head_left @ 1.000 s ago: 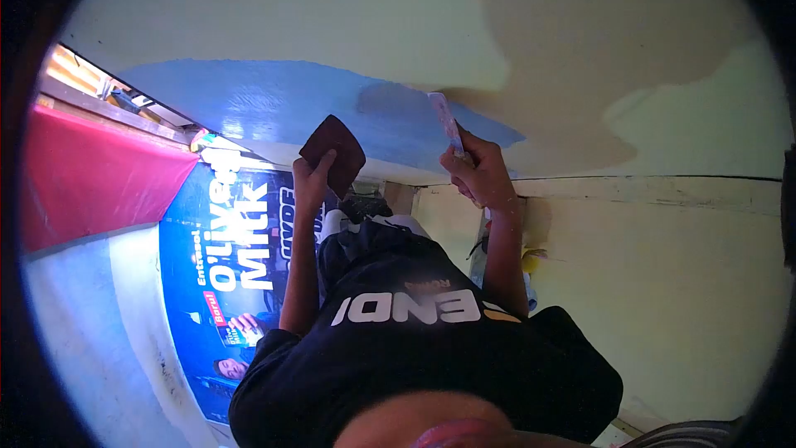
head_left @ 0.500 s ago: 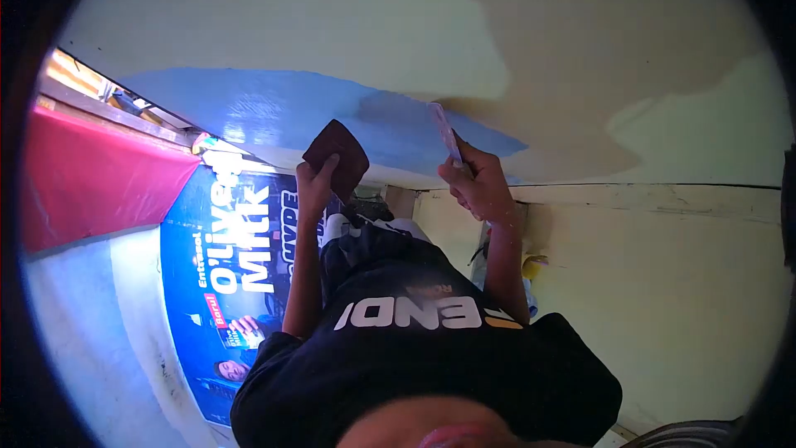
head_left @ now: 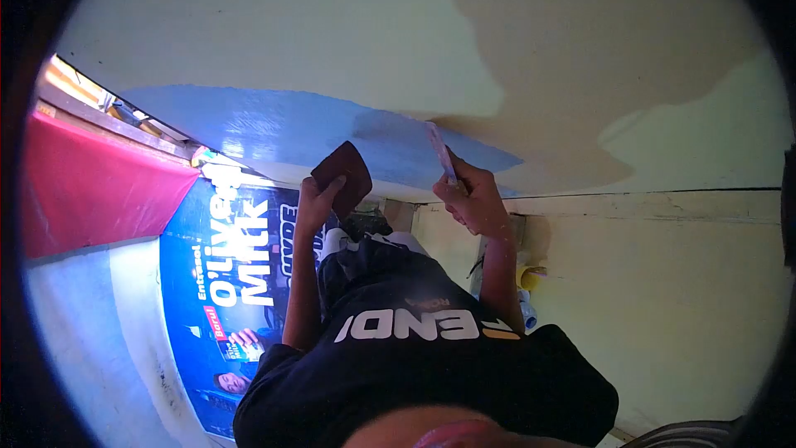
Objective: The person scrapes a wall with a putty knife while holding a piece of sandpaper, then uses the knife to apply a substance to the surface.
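Brown pad (head_left: 342, 171) left, thin tool (head_left: 439, 150) right

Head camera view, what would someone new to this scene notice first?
The blue painted band crossing the pale surface at upper left stands out first. Just below it, the left hand grips a dark brown square pad, and the right hand holds a thin pale tool with its tip over the band's right end. A blue banner with big white lettering lies at lower left.
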`<state>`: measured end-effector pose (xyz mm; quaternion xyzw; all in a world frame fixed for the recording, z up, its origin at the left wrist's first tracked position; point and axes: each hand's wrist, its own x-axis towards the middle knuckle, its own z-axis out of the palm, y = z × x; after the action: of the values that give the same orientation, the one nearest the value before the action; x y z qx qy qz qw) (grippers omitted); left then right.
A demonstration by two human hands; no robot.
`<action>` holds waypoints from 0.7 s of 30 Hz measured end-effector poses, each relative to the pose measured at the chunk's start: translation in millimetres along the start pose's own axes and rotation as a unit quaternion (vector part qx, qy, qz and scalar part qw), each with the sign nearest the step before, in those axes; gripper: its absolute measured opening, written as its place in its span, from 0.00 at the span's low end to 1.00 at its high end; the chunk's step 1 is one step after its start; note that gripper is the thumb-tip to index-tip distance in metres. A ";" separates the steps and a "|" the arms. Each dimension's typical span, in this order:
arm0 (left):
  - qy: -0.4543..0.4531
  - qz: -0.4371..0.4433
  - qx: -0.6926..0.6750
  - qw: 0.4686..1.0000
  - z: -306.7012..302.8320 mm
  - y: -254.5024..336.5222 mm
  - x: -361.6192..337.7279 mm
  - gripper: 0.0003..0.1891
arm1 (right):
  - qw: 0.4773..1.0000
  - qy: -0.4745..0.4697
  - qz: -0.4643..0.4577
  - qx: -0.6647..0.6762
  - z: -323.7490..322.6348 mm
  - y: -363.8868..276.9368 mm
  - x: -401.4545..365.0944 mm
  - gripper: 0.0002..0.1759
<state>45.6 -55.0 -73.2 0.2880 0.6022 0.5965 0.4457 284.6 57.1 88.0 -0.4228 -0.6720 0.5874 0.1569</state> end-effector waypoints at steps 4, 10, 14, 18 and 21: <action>-0.026 0.008 -0.008 1.000 2.1 3.9 -4.2 0.15 | 0.999 -0.014 -0.027 0.012 2.5 3.0 7.3 0.35; -0.035 -0.013 0.001 0.999 -0.6 -4.4 -4.8 0.16 | 0.999 -0.014 0.014 0.032 8.8 0.1 4.6 0.34; -0.068 -0.009 0.042 0.997 -13.2 -6.0 -1.8 0.16 | 0.999 0.000 0.003 0.040 14.5 3.4 7.2 0.34; -0.078 -0.005 0.017 0.997 -12.0 -7.0 -1.6 0.17 | 1.000 0.000 -0.003 0.026 20.6 4.7 9.6 0.35; -0.087 -0.016 0.033 0.996 -16.0 -4.1 3.6 0.17 | 0.999 0.008 0.016 0.031 20.3 6.2 10.0 0.35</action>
<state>30.7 -59.7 -79.6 0.3434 0.5850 0.5416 0.4965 266.7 51.0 74.1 -0.4334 -0.6448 0.6073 0.1658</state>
